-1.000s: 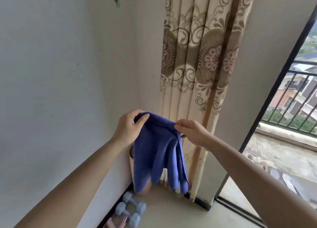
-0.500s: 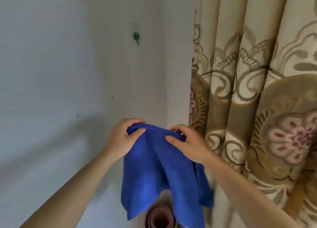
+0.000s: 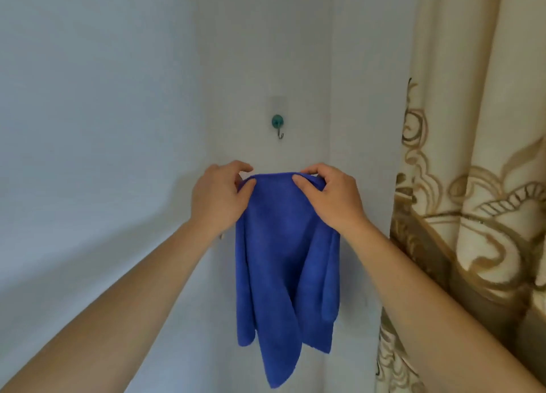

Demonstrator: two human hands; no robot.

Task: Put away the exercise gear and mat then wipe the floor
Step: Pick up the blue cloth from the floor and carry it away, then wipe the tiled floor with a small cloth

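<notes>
A blue cloth hangs down in front of a white wall, held by its top edge. My left hand pinches the top left of the cloth and my right hand pinches the top right. A small teal wall hook with a metal prong sits on the wall just above the cloth's top edge, a short way from my fingers. The floor, the dumbbells and the rolled mat are out of view.
White walls meet in a corner behind the cloth. A cream curtain with a gold-brown floral pattern hangs close on the right.
Both hands have raised the blue cloth up the wall toward the hook. My view has tilted upward, so the dumbbells, mat and balcony door have dropped out of sight.
</notes>
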